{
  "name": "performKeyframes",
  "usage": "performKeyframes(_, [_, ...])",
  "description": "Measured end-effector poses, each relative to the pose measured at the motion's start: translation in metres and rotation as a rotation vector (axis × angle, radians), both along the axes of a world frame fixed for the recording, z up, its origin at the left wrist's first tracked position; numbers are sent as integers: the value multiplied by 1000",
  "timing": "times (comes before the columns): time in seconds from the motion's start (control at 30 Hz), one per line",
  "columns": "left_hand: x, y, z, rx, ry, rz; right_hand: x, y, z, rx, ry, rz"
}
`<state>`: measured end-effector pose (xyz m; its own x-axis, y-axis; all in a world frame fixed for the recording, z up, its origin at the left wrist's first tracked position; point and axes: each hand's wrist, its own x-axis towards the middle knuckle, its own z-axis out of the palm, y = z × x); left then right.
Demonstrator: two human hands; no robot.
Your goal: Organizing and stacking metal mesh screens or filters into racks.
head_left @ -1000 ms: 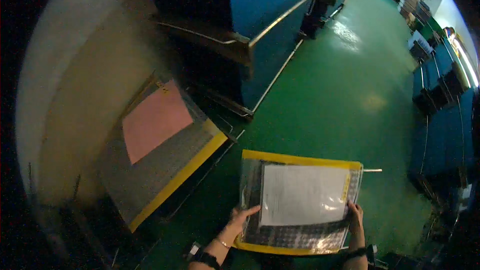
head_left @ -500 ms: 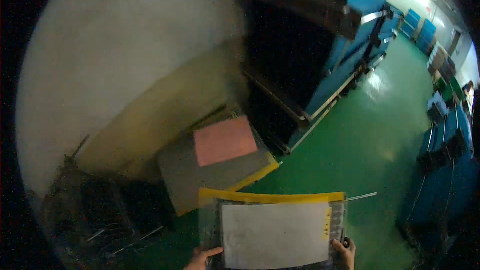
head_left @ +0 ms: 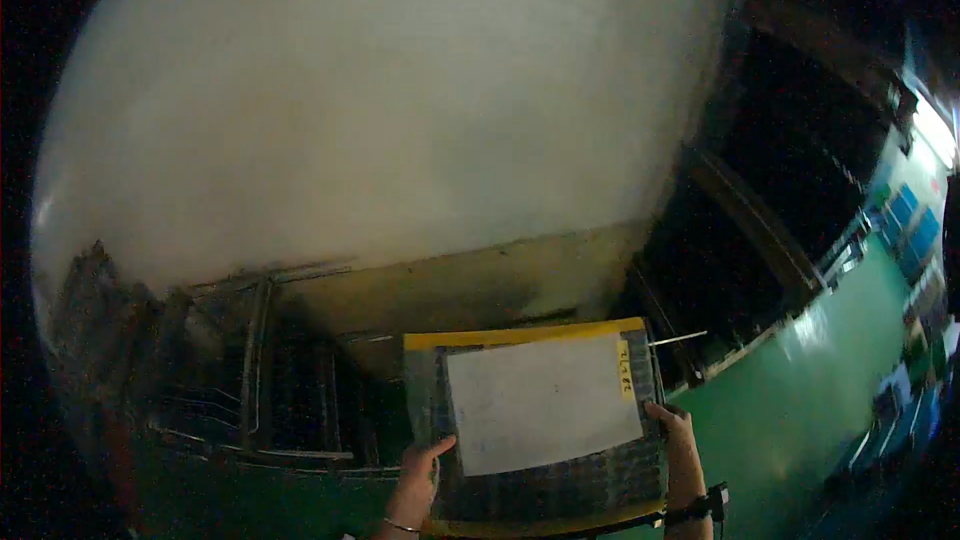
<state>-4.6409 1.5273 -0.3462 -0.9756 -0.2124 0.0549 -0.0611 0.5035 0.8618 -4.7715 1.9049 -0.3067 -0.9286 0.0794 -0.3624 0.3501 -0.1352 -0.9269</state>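
Observation:
With both hands I hold a flat dark panel (head_left: 555,488) with yellow strips along its far and near edges. A white sheet (head_left: 545,405) lies on it, slightly tilted, and a narrow yellow label (head_left: 625,370) sits by the sheet's right side. My left hand (head_left: 420,475) grips the panel's left part, thumb on top near the sheet. On the right edge, my right hand (head_left: 672,425) is closed with its thumb over the top. The fingers beneath the panel are hidden. A thin light rod (head_left: 680,338) sticks out beyond the far right corner.
A pale wall (head_left: 400,120) with a yellowish lower band fills the view ahead. Dark metal racks (head_left: 255,370) stand at left. At right is a tall dark cabinet or rack (head_left: 790,130), beside a green floor (head_left: 790,380) running toward blue panels (head_left: 910,225).
My view has turned left toward the wall, so the cabinet and aisle shift right. The held panel appears higher and more tilted. The board with the pink sheet no longer shows.

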Motion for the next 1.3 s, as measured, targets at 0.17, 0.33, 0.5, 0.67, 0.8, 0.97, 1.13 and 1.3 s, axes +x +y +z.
performKeyframes(0.17, [20, 28, -37, 647, -23, 305, -18, 43, -45, 27, 46, 162])
performKeyframes(0.33, [56, 66, -14, -24, -47, 138, -7, 57, -64, 144, -122, -4])
performKeyframes(0.5, [109, 100, -76, -36, 128, 341, 67, 93, -68, 143, -16, 228])
performKeyframes(0.67, [220, 158, -72, 643, 123, 476, 173, 103, -56, 235, -14, 427])
performKeyframes(0.8, [344, 213, -91, 579, -46, 389, 256, 89, -50, 313, -5, 654])
performKeyframes(0.97, [450, 258, -114, 548, -219, 436, 305, 60, -50, 385, 39, 996])
performKeyframes(1.13, [570, 286, -133, 508, -363, 585, 381, 31, -68, 424, 45, 1308])
performKeyframes(1.3, [693, 320, -176, 410, -372, 833, 471, -26, -65, 473, 138, 1655])
